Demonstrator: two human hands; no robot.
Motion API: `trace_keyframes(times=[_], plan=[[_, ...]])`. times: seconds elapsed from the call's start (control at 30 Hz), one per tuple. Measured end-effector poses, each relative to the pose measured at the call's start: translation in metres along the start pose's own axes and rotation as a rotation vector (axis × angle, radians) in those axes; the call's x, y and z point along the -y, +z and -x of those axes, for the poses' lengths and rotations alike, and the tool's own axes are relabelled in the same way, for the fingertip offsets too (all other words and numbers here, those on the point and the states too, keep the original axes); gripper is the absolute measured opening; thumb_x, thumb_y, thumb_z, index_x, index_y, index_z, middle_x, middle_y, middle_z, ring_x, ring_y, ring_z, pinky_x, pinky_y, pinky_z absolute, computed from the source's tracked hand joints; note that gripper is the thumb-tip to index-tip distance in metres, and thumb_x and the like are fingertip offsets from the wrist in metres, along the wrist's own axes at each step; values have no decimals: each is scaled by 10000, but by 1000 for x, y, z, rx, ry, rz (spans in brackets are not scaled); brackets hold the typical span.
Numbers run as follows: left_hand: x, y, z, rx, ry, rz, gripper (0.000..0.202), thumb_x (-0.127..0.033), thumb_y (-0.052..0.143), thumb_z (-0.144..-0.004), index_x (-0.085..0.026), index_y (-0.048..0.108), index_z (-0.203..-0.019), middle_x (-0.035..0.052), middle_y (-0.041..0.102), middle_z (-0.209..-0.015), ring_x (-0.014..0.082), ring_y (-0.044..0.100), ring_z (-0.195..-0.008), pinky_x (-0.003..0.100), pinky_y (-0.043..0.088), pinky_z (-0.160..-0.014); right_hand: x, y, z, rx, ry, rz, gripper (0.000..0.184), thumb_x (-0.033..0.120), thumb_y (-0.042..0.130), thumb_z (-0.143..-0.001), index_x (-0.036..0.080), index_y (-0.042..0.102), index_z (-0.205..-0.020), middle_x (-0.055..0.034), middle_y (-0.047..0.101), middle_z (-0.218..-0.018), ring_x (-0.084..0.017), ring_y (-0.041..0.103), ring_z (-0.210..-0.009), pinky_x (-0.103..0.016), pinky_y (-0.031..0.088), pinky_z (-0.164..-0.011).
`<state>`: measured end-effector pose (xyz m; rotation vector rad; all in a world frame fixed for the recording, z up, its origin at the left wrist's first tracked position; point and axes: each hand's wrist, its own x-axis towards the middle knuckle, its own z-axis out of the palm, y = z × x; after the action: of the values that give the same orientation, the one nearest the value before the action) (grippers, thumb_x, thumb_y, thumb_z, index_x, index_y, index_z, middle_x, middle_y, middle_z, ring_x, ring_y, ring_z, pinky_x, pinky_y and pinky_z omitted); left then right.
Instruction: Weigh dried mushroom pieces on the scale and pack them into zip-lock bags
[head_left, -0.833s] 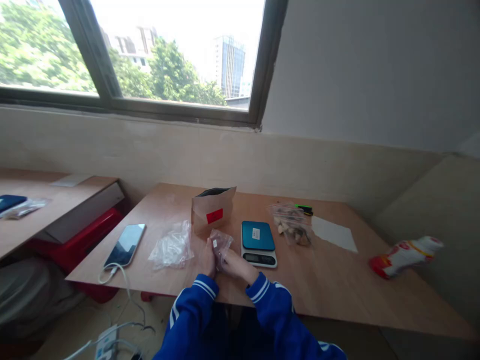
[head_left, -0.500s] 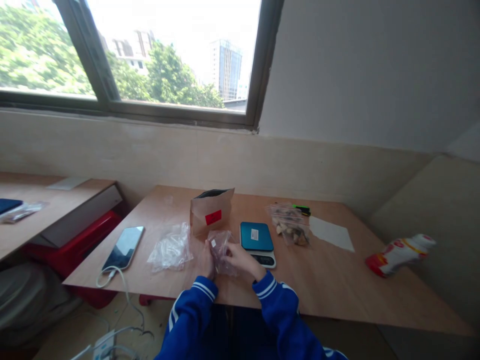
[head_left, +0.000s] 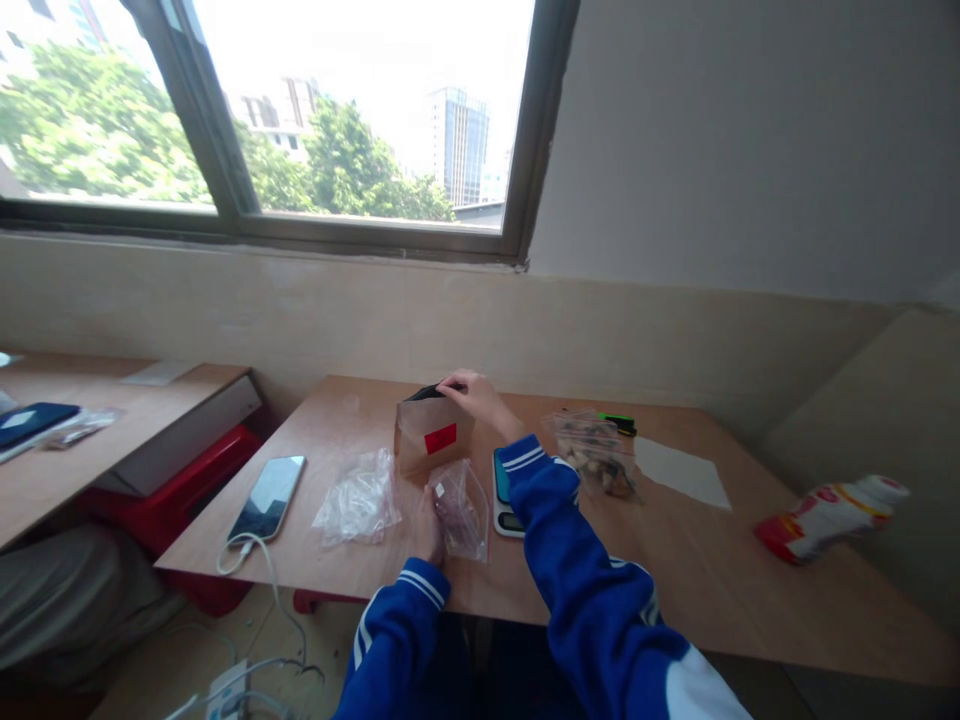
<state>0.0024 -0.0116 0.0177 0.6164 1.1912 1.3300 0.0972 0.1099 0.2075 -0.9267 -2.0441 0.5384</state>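
Observation:
My left hand [head_left: 429, 528] is closed on the edge of a clear zip bag [head_left: 463, 515] with a small white label, held low over the table's front part. Something dark or purplish shows through the plastic; I cannot make out what. Behind it a brown kraft paper pouch [head_left: 415, 440] with a red label stands upright, its mouth gaping. At the top rim of that pouch is my right hand [head_left: 480, 398], fingers pinched together over the opening; their tips are partly hidden. A kitchen scale [head_left: 511, 524] with a blue-green plate lies under my right forearm, partly covered by the sleeve.
Left of the pouch lies a heap of clear plastic bags [head_left: 358, 500], then a phone [head_left: 268, 497] with a white cable. To the right are filled zip bags [head_left: 600, 465], a green-and-black cutter [head_left: 619, 423], white paper [head_left: 682, 472] and a tilted drink bottle [head_left: 832, 518].
My right hand has left the zip bag and moved up and forward to the pouch's mouth. My left hand still holds the bag. The view has shifted slightly left.

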Motion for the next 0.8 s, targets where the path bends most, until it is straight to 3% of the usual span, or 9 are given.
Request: trace_keyframes(times=[0.1,0.17,0.33,0.4,0.47,0.57,0.63,0.73,0.8], plan=[[-10,-6,5,-83,31,-10,517,-671,526,-744,-188,642,-888,60,627,-612,210,633,-572,315,499,-478,-11,3,12,-115,-60,32,195,261,546,-902,182,724,-892,-81,682,-1056,-181,571,-1058,-354,379,-992],[-24,-16,9,-132,47,-17,468,-615,548,-754,-172,629,-883,21,590,-574,161,583,-490,267,449,-425,-14,-5,27,-216,-67,18,242,317,507,-923,199,718,-940,-76,664,-1066,-182,555,-1080,-351,375,-999],[-83,-55,23,-211,100,-26,417,-485,483,-824,-168,617,-1058,57,680,-835,135,644,-602,225,485,-486,-31,-28,77,-310,80,-35,350,445,471,-913,179,699,-927,-86,671,-1001,-203,608,-970,-319,472,-823],[-108,-73,24,-198,117,-59,434,-438,398,-869,-171,596,-1148,92,697,-954,154,673,-670,262,536,-560,-46,-33,100,-335,142,-25,370,457,463,-907,168,694,-918,-97,682,-994,-213,622,-954,-326,485,-804],[-128,-88,19,-276,155,-172,465,-416,324,-899,-157,558,-1207,111,696,-992,163,685,-708,288,557,-607,-65,-37,123,-352,208,35,376,445,442,-908,162,689,-926,-107,691,-1001,-218,630,-955,-332,495,-807],[-146,-102,0,-400,220,-480,498,-359,208,-935,-119,515,-1246,138,684,-1037,176,693,-777,315,567,-671,-95,-48,152,-355,342,201,369,387,404,-904,149,685,-932,-128,695,-1011,-227,637,-941,-343,506,-794],[-150,-105,-13,-462,221,-593,484,-340,254,-932,-79,510,-1249,194,649,-1113,241,679,-919,389,555,-762,-112,-60,168,-365,427,293,350,325,387,-891,141,681,-938,-142,691,-1012,-241,631,-951,-366,498,-811],[-150,-100,-22,-598,225,-750,639,-354,489,-854,22,371,-1358,334,411,-1373,426,425,-1273,612,348,-996,-133,-77,187,-377,564,433,307,258,424,-852,127,676,-971,-169,671,-1038,-278,589,-1037,-426,440,-911],[-144,-96,-23,-639,310,-883,749,-366,548,-827,-37,268,-1439,296,198,-1513,446,216,-1383,654,170,-1068,-143,-83,198,-368,662,528,306,246,495,-818,106,662,-1033,-204,638,-1108,-315,542,-1109,-463,387,-963]])
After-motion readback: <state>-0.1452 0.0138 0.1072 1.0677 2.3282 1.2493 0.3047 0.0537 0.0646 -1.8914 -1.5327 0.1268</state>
